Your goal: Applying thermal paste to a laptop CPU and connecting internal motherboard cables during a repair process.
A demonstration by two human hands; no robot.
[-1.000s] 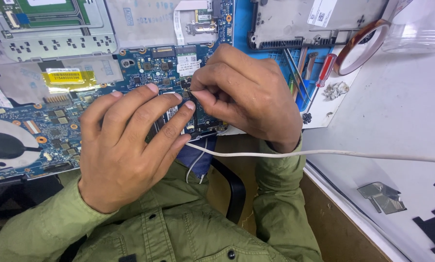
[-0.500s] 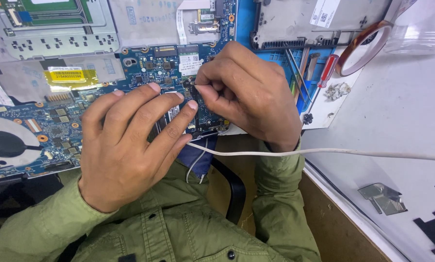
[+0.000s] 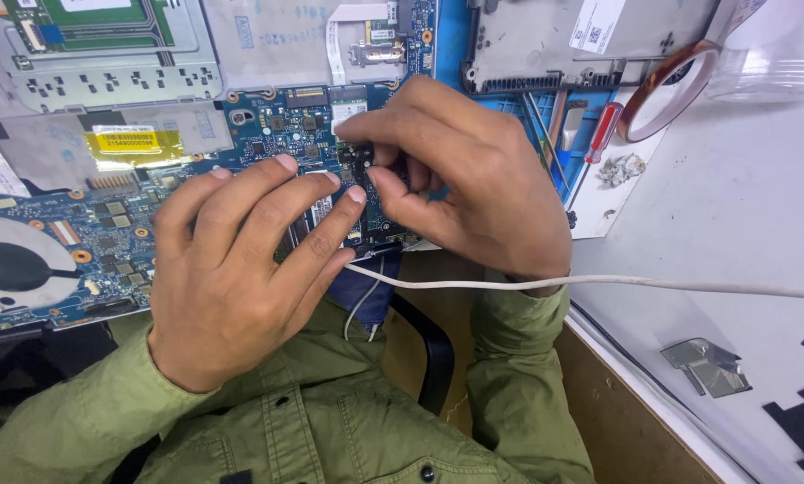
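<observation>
- The left hand lies flat on the blue circuit board, fingers spread and released, their tips pressing near a small dark part; it grasps nothing.
- The right hand pinches that small dark part between thumb and forefinger, at the near right corner of the board.
- I cannot tell whether the part is seated in its place or only resting there; the fingers hide its underside.
- As I judge it, the work is midway: the laptop lies open, its grey casing bare to the far left, the round fan exposed at the near left, the board not yet covered.
- A white cable runs from under the right hand across to the right over the worktop.
- A red-handled screwdriver, a roll of amber tape and a small heap of screws lie to the far right, well apart from both hands.
</observation>
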